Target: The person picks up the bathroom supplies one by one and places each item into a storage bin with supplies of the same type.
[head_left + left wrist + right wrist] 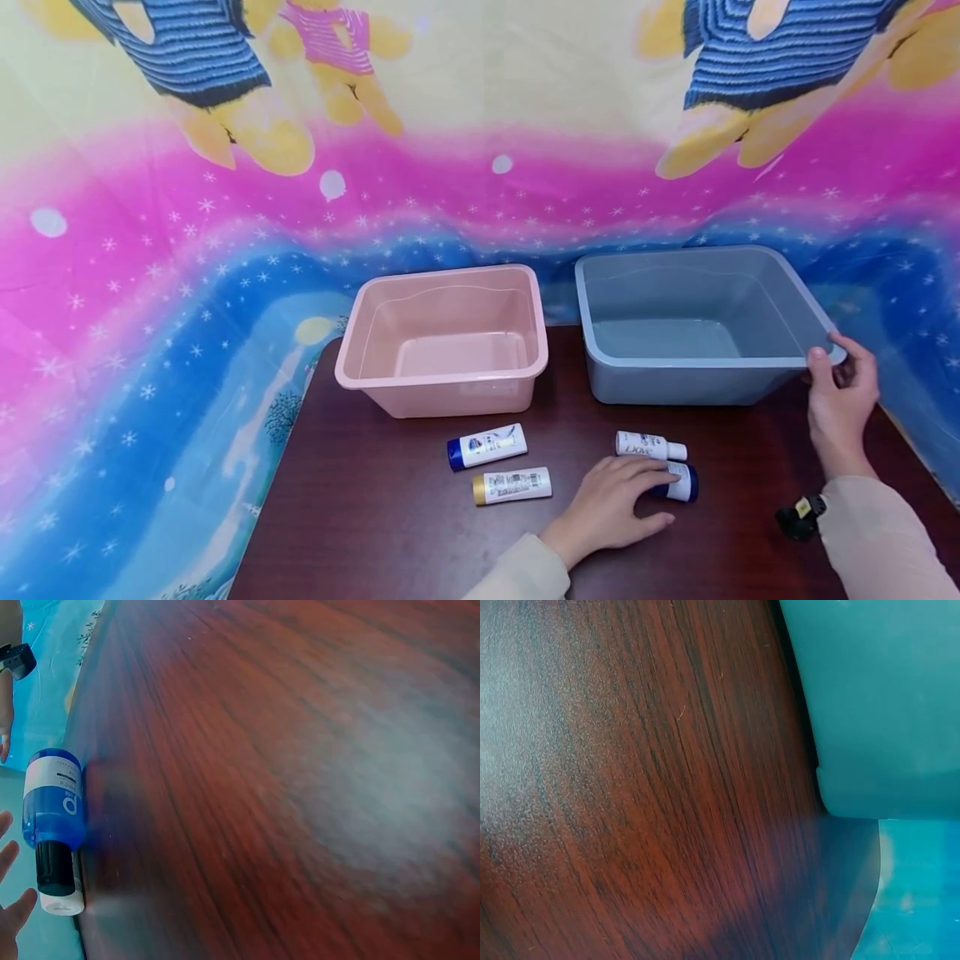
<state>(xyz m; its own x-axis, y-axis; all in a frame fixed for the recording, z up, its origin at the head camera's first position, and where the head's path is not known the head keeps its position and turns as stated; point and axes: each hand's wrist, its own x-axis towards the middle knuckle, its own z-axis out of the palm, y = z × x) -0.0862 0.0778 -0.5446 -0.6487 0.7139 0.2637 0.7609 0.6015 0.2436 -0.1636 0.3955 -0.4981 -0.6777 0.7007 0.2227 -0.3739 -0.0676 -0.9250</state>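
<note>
My left hand [615, 504] reaches over a blue bottle with a white label [678, 482], its fingers loosely extended and partly covering the bottle. In the left wrist view, fingertips [16, 915] show apart from this blue bottle [54, 799], which lies on its side with a black cap; a white end peeks out beside the cap. Just behind lies a white Dove bottle [641, 445]. At the far right, my right hand [843, 400] grips the front right corner rim of a grey-blue basin [675, 385], thumb on top. The right wrist view shows only the basin's side [885, 712].
A pink basin [450, 398] stands to the left of the grey-blue one. In front of it lie a white tube with a blue cap [491, 447] and a white tube with a gold cap [517, 485]. Everything sits on a dark wooden table [360, 517]; a printed cloth hangs behind.
</note>
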